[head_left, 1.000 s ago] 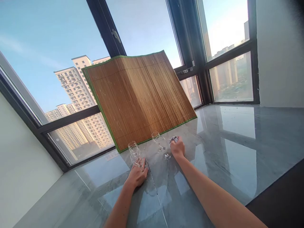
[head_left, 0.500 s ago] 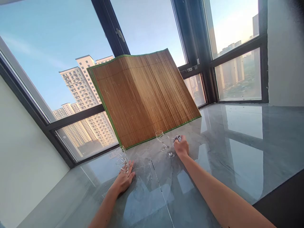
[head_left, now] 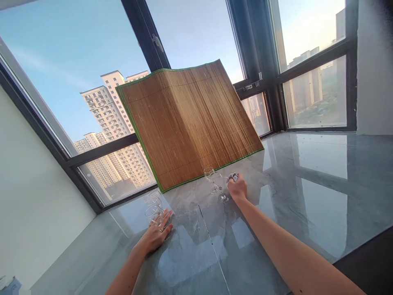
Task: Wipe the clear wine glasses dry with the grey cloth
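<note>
My left hand (head_left: pixel 156 235) lies low on the glossy grey surface, its fingers spread against the stems and feet of two clear stemmed glasses (head_left: pixel 153 204). The exact contact is hard to make out through the glass. Farther right, my right hand (head_left: pixel 237 187) is closed around a crumpled greyish cloth (head_left: pixel 233 177), part of which pokes out past the fingers. Just left of that hand two more stemmed glasses, a rear one (head_left: pixel 209 173) and a front one (head_left: pixel 217 180), stand upright.
A brown bamboo mat (head_left: pixel 190 127) with green edging leans against the dark window frame (head_left: pixel 144 32) behind the glasses. The grey marble-like surface (head_left: pixel 294 192) has a seam between my hands. A white wall (head_left: pixel 37 164) stands at left. Something bluish (head_left: pixel 12 285) shows at the lower left corner.
My left hand and the two glasses by it have shifted a little to the left along the surface. My right hand stays beside the other pair. The view has shifted slightly.
</note>
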